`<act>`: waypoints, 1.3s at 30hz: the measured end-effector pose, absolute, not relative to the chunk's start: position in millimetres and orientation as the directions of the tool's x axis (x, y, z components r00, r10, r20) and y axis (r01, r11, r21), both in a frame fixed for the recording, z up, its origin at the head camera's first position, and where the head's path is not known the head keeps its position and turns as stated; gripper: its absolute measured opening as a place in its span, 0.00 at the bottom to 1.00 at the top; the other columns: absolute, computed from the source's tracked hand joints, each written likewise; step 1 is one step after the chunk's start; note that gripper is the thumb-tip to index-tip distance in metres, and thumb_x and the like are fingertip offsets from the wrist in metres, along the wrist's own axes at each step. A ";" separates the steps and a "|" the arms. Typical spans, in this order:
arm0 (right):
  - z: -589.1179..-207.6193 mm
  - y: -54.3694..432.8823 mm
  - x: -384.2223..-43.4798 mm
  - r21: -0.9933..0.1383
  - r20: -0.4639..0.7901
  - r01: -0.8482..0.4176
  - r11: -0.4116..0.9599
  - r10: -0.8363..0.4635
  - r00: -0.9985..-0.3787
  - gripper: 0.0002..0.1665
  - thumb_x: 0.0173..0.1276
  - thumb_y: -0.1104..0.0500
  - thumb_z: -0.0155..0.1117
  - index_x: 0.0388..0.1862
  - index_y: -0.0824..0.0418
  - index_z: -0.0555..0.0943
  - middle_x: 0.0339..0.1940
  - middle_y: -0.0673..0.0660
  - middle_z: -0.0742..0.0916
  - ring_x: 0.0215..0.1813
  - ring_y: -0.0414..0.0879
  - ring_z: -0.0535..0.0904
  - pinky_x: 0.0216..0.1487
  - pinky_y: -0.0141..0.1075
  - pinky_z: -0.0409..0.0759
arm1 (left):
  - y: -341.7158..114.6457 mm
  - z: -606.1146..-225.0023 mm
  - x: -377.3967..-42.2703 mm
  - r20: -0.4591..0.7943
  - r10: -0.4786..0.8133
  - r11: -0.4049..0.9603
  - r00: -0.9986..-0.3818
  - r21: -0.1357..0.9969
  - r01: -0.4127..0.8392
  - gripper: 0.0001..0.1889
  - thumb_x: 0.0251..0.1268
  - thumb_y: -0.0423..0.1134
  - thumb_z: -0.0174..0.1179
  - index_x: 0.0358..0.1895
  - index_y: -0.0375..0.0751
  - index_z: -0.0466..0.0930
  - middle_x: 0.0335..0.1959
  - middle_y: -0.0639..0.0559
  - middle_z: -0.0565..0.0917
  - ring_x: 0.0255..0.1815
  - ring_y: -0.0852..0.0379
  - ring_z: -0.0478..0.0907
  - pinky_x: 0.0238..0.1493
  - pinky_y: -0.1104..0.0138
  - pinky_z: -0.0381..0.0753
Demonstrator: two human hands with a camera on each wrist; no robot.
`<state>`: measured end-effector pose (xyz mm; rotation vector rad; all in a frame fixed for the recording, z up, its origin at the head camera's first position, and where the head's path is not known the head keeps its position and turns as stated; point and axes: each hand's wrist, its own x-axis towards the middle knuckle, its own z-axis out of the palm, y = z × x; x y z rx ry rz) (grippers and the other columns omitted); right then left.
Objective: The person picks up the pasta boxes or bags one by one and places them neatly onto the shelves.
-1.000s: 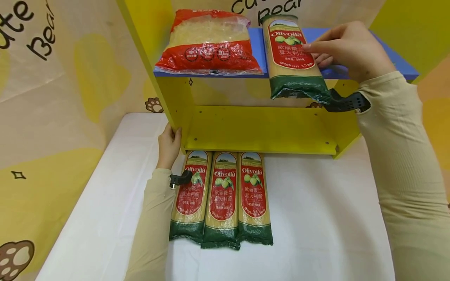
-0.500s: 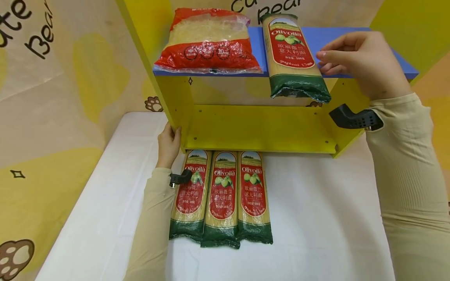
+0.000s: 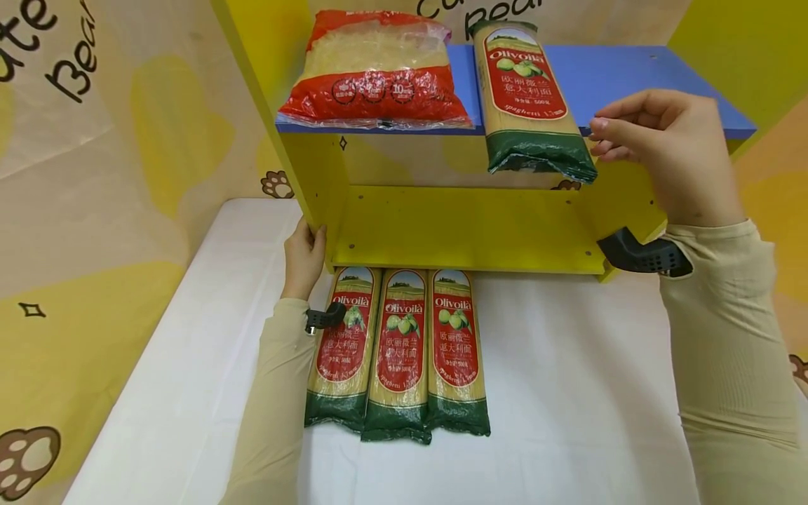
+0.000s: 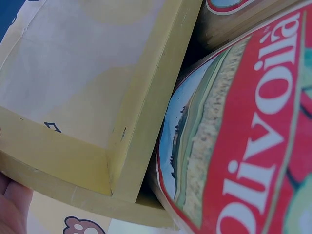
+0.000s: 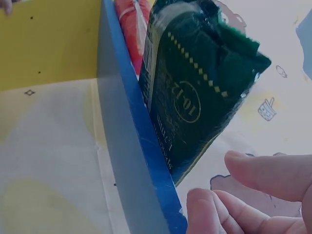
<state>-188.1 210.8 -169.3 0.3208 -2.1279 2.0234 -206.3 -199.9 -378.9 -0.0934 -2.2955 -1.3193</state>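
My left hand [image 3: 303,259] grips the left side panel [image 3: 309,172] of a yellow shelf unit, low near its base; its fingers show at the edge of the left wrist view. A spaghetti pack [image 3: 524,84] with a red label lies on the blue upper shelf board [image 3: 612,77]. Its green end [image 5: 187,97] juts past the board's front edge. To the right of that pack is my right hand [image 3: 678,147], thumb and fingers loosely bent, a gap between them and the pack. Nothing is in its fingers.
A red-and-clear bag of pasta [image 3: 379,66] sits left of the pack on the blue board. Three more spaghetti packs lie side by side on the white tablecloth [image 3: 555,393], the middle one [image 3: 398,351] included. The yellow lower board [image 3: 467,228] spans the unit's base.
My right hand has let go of the spaghetti pack and drawn back to the right and down. The pack stays on the blue board. My left hand keeps its place.
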 end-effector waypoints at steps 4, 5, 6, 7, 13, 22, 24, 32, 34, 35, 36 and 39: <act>-176.5 213.2 -182.2 -0.965 0.264 -0.263 -0.014 -0.044 -0.964 0.11 0.56 0.66 0.71 0.36 0.72 0.82 0.32 0.59 0.85 0.28 0.47 0.80 0.32 0.27 0.80 | -199.9 -378.5 -206.5 0.444 -0.179 0.536 -0.878 0.792 0.291 0.14 0.72 0.32 0.48 0.54 0.25 0.71 0.43 0.28 0.80 0.41 0.36 0.81 0.36 0.52 0.79; -178.5 214.0 -180.7 -0.966 0.260 -0.259 -0.023 -0.048 -0.964 0.11 0.56 0.66 0.71 0.37 0.72 0.82 0.32 0.60 0.85 0.28 0.47 0.79 0.32 0.27 0.80 | -200.0 -378.6 -206.5 0.445 -0.179 0.539 -0.878 0.791 0.291 0.14 0.72 0.32 0.48 0.54 0.25 0.71 0.43 0.28 0.81 0.41 0.36 0.81 0.36 0.52 0.79; -180.4 214.7 -179.3 -0.967 0.254 -0.252 -0.037 -0.050 -0.966 0.11 0.56 0.67 0.71 0.37 0.72 0.82 0.33 0.60 0.85 0.28 0.48 0.79 0.32 0.27 0.80 | -200.0 -378.6 -206.5 0.446 -0.179 0.542 -0.877 0.789 0.290 0.14 0.72 0.32 0.48 0.54 0.24 0.71 0.43 0.28 0.81 0.41 0.36 0.81 0.35 0.53 0.79; -182.5 215.6 -177.8 -0.968 0.248 -0.246 -0.045 -0.052 -0.967 0.11 0.56 0.67 0.70 0.37 0.72 0.82 0.33 0.60 0.85 0.29 0.48 0.78 0.32 0.27 0.80 | -199.9 -378.5 -206.4 0.446 -0.180 0.544 -0.877 0.788 0.289 0.14 0.72 0.32 0.49 0.54 0.24 0.71 0.43 0.28 0.81 0.41 0.36 0.81 0.35 0.55 0.79; -196.2 221.0 -171.5 -0.973 0.217 -0.210 -0.093 -0.078 -0.973 0.10 0.58 0.68 0.68 0.38 0.72 0.81 0.34 0.60 0.84 0.28 0.48 0.79 0.33 0.27 0.80 | -199.2 -377.3 -205.5 0.436 -0.190 0.547 -0.880 0.791 0.274 0.14 0.71 0.32 0.49 0.52 0.25 0.72 0.41 0.29 0.81 0.39 0.38 0.81 0.31 0.68 0.76; -220.2 225.5 -164.3 -0.979 0.188 -0.176 -0.102 -0.119 -0.975 0.06 0.62 0.69 0.64 0.38 0.70 0.82 0.32 0.58 0.85 0.31 0.47 0.80 0.35 0.29 0.80 | -198.4 -376.8 -205.2 0.434 -0.192 0.534 -0.880 0.798 0.278 0.13 0.71 0.31 0.50 0.53 0.25 0.72 0.42 0.29 0.81 0.39 0.37 0.81 0.31 0.71 0.75; -226.3 224.8 -163.4 -0.977 0.196 -0.182 -0.110 -0.132 -0.972 0.06 0.62 0.70 0.64 0.38 0.71 0.82 0.31 0.58 0.85 0.31 0.47 0.80 0.34 0.29 0.80 | -198.6 -376.8 -205.1 0.435 -0.193 0.537 -0.879 0.797 0.277 0.13 0.71 0.31 0.50 0.52 0.25 0.72 0.41 0.28 0.81 0.39 0.37 0.81 0.30 0.74 0.73; -253.0 228.8 -158.3 -0.993 0.121 -0.119 -0.025 -0.170 -0.978 0.06 0.65 0.66 0.63 0.39 0.66 0.83 0.35 0.56 0.85 0.33 0.45 0.80 0.37 0.28 0.79 | -198.2 -378.4 -205.5 0.424 -0.190 0.539 -0.885 0.799 0.267 0.14 0.72 0.32 0.48 0.54 0.26 0.71 0.44 0.29 0.80 0.41 0.37 0.81 0.37 0.52 0.79; -262.1 229.8 -157.3 -0.995 0.098 -0.101 0.005 -0.173 -0.980 0.06 0.65 0.65 0.62 0.40 0.65 0.82 0.36 0.56 0.85 0.34 0.45 0.80 0.37 0.29 0.80 | -198.5 -378.1 -205.1 0.428 -0.193 0.538 -0.883 0.799 0.269 0.14 0.72 0.32 0.49 0.54 0.25 0.72 0.43 0.29 0.81 0.41 0.37 0.81 0.36 0.54 0.80; -267.4 230.4 -157.0 -0.996 0.087 -0.090 0.005 -0.181 -0.980 0.06 0.65 0.65 0.62 0.40 0.65 0.82 0.36 0.55 0.85 0.34 0.45 0.80 0.37 0.29 0.80 | -198.6 -377.9 -205.1 0.429 -0.195 0.536 -0.882 0.799 0.271 0.14 0.71 0.32 0.49 0.54 0.25 0.72 0.43 0.29 0.81 0.41 0.37 0.81 0.36 0.54 0.80; -272.6 230.6 -156.7 -0.997 0.073 -0.076 0.008 -0.188 -0.979 0.06 0.66 0.65 0.62 0.40 0.64 0.83 0.36 0.55 0.85 0.34 0.45 0.81 0.37 0.29 0.80 | -198.7 -377.8 -205.2 0.431 -0.197 0.536 -0.880 0.799 0.272 0.14 0.71 0.31 0.49 0.54 0.25 0.72 0.43 0.29 0.81 0.41 0.38 0.81 0.37 0.54 0.80; -286.5 231.4 -156.4 -0.999 0.045 -0.048 0.007 -0.212 -0.976 0.05 0.66 0.66 0.61 0.39 0.64 0.82 0.35 0.55 0.85 0.34 0.45 0.81 0.37 0.29 0.80 | -198.5 -377.5 -205.5 0.434 -0.196 0.532 -0.879 0.800 0.276 0.14 0.71 0.31 0.49 0.53 0.25 0.72 0.43 0.29 0.81 0.41 0.37 0.81 0.37 0.53 0.79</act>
